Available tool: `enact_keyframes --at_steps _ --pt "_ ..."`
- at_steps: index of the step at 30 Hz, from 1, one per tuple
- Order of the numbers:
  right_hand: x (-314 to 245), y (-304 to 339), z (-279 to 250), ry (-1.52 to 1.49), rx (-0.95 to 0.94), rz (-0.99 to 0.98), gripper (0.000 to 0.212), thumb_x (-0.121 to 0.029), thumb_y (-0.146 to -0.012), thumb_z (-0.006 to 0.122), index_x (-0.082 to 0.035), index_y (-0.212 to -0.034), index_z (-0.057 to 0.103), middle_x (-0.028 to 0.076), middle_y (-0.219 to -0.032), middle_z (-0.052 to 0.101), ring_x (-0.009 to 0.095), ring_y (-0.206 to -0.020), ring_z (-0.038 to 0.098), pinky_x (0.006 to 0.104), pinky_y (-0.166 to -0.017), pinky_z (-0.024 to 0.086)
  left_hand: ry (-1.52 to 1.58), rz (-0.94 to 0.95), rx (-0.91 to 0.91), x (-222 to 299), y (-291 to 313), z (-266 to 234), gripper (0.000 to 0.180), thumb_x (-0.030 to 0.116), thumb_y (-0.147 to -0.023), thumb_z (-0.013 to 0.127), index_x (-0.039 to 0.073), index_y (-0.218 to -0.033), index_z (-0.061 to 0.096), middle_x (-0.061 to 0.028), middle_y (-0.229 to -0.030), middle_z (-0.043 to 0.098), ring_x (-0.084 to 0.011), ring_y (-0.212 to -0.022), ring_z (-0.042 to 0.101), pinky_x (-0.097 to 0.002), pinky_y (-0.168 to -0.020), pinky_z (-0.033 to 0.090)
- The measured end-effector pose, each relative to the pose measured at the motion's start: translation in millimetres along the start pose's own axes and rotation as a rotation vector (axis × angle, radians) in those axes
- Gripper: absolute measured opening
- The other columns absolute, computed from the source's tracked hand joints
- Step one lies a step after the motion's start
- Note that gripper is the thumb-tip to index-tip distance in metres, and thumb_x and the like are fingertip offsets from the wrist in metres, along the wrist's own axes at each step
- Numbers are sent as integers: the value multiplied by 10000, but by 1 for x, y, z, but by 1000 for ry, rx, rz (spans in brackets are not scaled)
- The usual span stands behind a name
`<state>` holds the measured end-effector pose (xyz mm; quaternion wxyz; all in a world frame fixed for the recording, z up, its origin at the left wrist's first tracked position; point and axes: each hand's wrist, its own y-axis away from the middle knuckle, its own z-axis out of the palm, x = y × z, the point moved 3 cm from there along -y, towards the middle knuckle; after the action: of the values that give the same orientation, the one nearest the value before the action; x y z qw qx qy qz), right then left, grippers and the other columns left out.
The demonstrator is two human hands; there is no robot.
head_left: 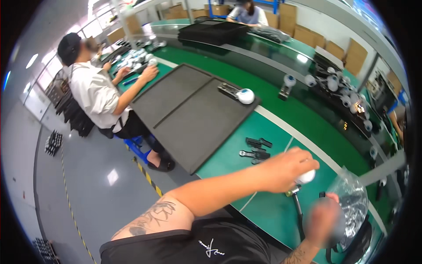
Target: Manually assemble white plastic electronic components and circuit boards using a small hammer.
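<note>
My left hand (292,169) reaches across from the left, its fingers curled over a white ball-shaped device (306,177). Just under it is a thin rod-like tool (298,203) with a metal upper part and a dark lower part; I cannot tell whether it touches the device. My right hand (324,221), lower right, is blurred. Its fingers look bent beside a small black piece (322,195), and its grip is unclear. Small black parts (257,152) lie on the green table (237,176) beyond my left forearm.
A large dark tray (189,119) holds one white ball device (245,96) on a black base. Clear plastic bags (353,198) lie right of my right hand. A belt (272,90) carries more devices. One co-worker (94,88) works at the left, another (248,15) across the line.
</note>
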<state>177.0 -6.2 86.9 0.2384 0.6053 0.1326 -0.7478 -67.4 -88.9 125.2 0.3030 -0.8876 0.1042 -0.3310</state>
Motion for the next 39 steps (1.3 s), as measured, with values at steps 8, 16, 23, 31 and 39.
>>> enact_keyframes --at_steps 8,16,23,31,39 --pt "8 -5 -5 -335 -93 -33 364 -28 -999 629 -130 -1322 496 58 -767 618 81 -543 495 164 -469 373 400 -258 -3 -20 24 60 677 88 -752 861 81 -1324 499 -152 -1156 664 -368 -1019 665 -451 -908 528" --pt "1 7 -36 -624 -245 -136 490 -38 -1063 603 -106 -1511 416 110 -955 609 88 -726 544 152 -566 439 310 -203 -27 -23 22 69 647 138 -790 863 61 -1304 477 -169 -1116 670 -384 -1028 667 -465 -896 530" --pt "-10 8 -30 -709 -300 -158 475 -62 -1029 671 -45 -1445 442 78 -880 603 91 -675 530 156 -531 394 220 -318 11 -37 36 64 537 114 -848 808 16 -1286 513 -204 -1138 662 -382 -975 675 -460 -872 547" --pt "-15 14 3 -571 -239 -156 337 -58 -976 711 -25 -1284 580 153 -1027 650 253 -899 647 330 -839 546 1066 -670 70 -38 44 37 603 238 -990 712 100 -1505 431 -146 -1221 633 -267 -1004 673 -412 -858 591" --pt "-11 8 66 -223 -217 -69 371 75 -917 674 -5 -1274 615 120 -1060 682 189 -926 651 289 -843 549 1409 -836 -60 -7 67 9 735 158 -989 676 123 -1607 279 -168 -1335 579 -271 -1102 651 -433 -863 614"
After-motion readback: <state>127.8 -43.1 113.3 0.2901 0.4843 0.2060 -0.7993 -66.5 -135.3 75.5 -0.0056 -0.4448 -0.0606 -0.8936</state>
